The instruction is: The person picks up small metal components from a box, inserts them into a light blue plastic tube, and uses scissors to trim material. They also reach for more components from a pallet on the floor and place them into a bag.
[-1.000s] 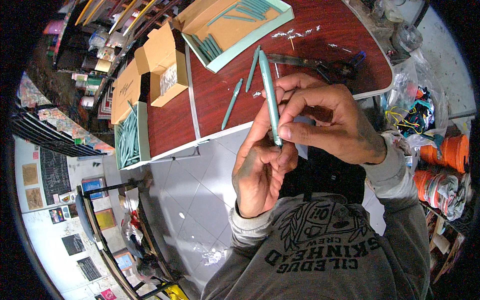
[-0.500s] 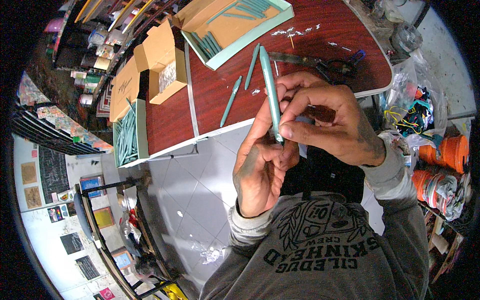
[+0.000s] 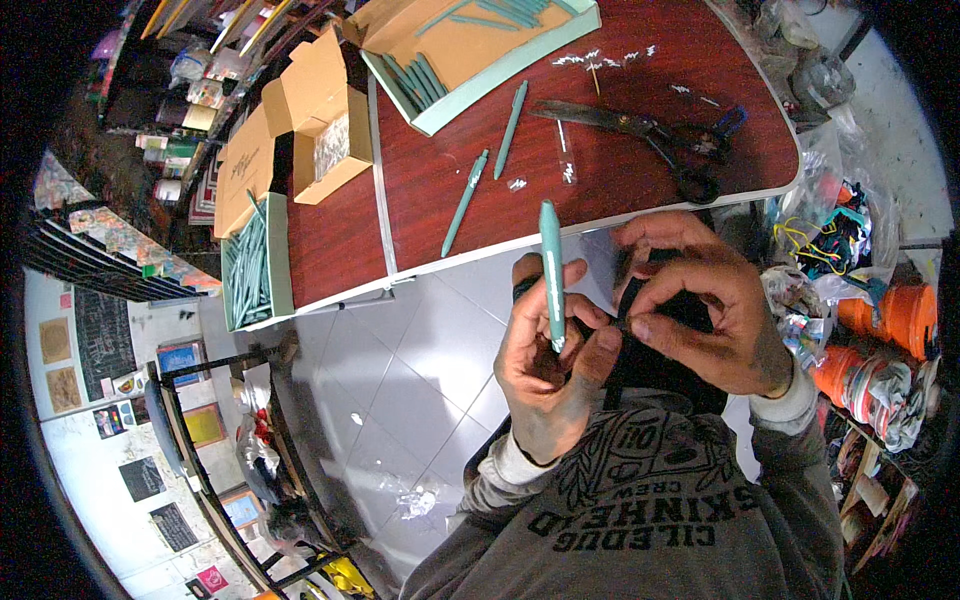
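A green pen (image 3: 552, 275) stands almost upright in front of me, held in the fingers of my left hand (image 3: 550, 375). White lettering runs along its barrel. Close on its right, my right hand (image 3: 715, 315) has thumb and forefinger pinched together near the left thumb tip; whatever they hold is too small and dark to make out. Both hands are off the table's near edge, above my lap. On the dark red table (image 3: 330, 245) lie two more green pens, one marked pen (image 3: 466, 202) and another pen (image 3: 511, 130) beyond it.
Black scissors (image 3: 650, 130) lie on the table near small white scraps (image 3: 600, 60) and a clear strip (image 3: 567, 155). At the back, an open box (image 3: 440, 118) holds pens; a pen-filled box (image 3: 282, 270) and a small carton (image 3: 355, 165) stand left. Orange containers (image 3: 905, 315) are at right.
Both hands have come down toward me, bringing the pen along. My right hand has moved off the pen to the right. The scissors are now uncovered.
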`<state>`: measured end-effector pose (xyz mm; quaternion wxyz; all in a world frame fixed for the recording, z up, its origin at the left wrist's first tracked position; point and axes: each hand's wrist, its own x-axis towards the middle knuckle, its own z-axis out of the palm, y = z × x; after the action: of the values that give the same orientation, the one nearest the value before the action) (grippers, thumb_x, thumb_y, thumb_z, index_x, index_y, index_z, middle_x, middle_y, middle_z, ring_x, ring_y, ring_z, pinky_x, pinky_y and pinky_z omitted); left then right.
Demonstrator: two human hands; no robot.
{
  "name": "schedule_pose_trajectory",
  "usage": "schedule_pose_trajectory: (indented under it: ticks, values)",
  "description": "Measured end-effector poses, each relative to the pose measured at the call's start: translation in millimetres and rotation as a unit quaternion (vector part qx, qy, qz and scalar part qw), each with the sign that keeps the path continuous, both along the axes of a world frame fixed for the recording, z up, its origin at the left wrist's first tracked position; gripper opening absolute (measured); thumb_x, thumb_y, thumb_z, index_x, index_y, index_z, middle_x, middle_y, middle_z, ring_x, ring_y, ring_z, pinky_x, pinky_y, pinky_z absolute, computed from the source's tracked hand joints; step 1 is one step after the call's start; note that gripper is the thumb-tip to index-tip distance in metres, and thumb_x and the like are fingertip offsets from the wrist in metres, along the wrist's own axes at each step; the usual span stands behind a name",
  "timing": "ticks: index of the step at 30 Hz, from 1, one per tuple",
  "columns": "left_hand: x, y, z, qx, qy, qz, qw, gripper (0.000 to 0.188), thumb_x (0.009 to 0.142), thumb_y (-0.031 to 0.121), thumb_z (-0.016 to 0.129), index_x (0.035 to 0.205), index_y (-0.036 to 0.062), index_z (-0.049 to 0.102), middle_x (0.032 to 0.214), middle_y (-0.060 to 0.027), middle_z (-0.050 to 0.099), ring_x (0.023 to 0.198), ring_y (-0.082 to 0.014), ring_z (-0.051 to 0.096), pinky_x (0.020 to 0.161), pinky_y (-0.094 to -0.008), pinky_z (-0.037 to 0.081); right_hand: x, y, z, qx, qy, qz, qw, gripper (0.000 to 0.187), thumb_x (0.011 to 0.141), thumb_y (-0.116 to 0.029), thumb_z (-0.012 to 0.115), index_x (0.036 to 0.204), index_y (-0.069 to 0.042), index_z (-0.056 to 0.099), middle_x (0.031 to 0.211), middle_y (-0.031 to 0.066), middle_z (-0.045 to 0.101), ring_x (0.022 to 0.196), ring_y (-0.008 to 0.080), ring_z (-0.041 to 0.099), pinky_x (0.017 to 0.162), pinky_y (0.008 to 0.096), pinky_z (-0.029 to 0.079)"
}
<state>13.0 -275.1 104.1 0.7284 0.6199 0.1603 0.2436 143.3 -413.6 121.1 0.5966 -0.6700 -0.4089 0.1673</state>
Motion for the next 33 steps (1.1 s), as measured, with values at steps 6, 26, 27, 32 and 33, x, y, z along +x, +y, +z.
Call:
schedule_pose_trajectory:
  ticks: [6, 26, 27, 32, 33]
  values:
    - [-1.0, -5.1, -6.9, 0.058, 0.034, -0.006, 0.998, 0.055, 0.083, -0.004, 0.076, 0.134, 0.0000, 0.055, 0.092, 0.0023, 0.066, 0.062, 0.0031, 0.037, 0.060, -0.0126, 0.030, -0.3, -5.7, -3.9, -0.012, -0.065, -0.007, 0.998, 0.011, 0.081, -0.015, 0.076, 0.086, -0.007, 0.069, 0.123, 0.0200, 0.062, 0.110, 0.0330, 0.062, 0.094, 0.0427, 0.047]
    - [-8.5, 1.8, -5.0, -0.083, 0.014, -0.053, 0.995, 0.057, 0.085, -0.011, 0.071, 0.137, -0.0015, 0.050, 0.098, -0.0065, 0.069, 0.086, -0.0055, 0.061, 0.075, -0.0169, 0.043, -9.3, -5.4, -3.7, -0.030, -0.038, -0.012, 0.999, 0.017, 0.074, -0.012, 0.079, 0.088, -0.008, 0.070, 0.121, 0.0141, 0.061, 0.100, 0.0278, 0.063, 0.082, 0.0385, 0.050]
    - [-8.8, 1.6, -8.1, -0.083, 0.003, -0.050, 0.995, 0.058, 0.085, -0.010, 0.071, 0.138, -0.0016, 0.050, 0.098, -0.0066, 0.069, 0.087, -0.0059, 0.061, 0.077, -0.0174, 0.044, -7.7, -4.2, -2.7, -0.032, -0.057, -0.005, 0.998, 0.016, 0.074, -0.012, 0.079, 0.087, -0.008, 0.070, 0.122, 0.0140, 0.061, 0.099, 0.0272, 0.063, 0.081, 0.0373, 0.050]
    - [-10.6, 3.3, -9.4, -0.042, 0.018, -0.047, 0.998, 0.057, 0.085, -0.007, 0.072, 0.137, -0.0019, 0.050, 0.101, -0.0064, 0.068, 0.090, -0.0068, 0.061, 0.079, -0.0199, 0.046, -7.4, -1.4, 1.2, -0.037, -0.063, 0.013, 0.997, 0.013, 0.076, -0.012, 0.076, 0.086, -0.009, 0.069, 0.120, 0.0133, 0.060, 0.099, 0.0261, 0.064, 0.080, 0.0349, 0.050]
    - [-8.8, 3.4, -8.3, -0.031, 0.016, -0.048, 0.998, 0.054, 0.087, -0.004, 0.072, 0.137, -0.0021, 0.050, 0.103, -0.0073, 0.068, 0.091, -0.0073, 0.061, 0.079, -0.0209, 0.046, -7.1, -1.5, 0.9, -0.038, -0.058, 0.014, 0.998, 0.013, 0.076, -0.012, 0.076, 0.086, -0.008, 0.069, 0.120, 0.0131, 0.060, 0.100, 0.0268, 0.063, 0.082, 0.0359, 0.050]
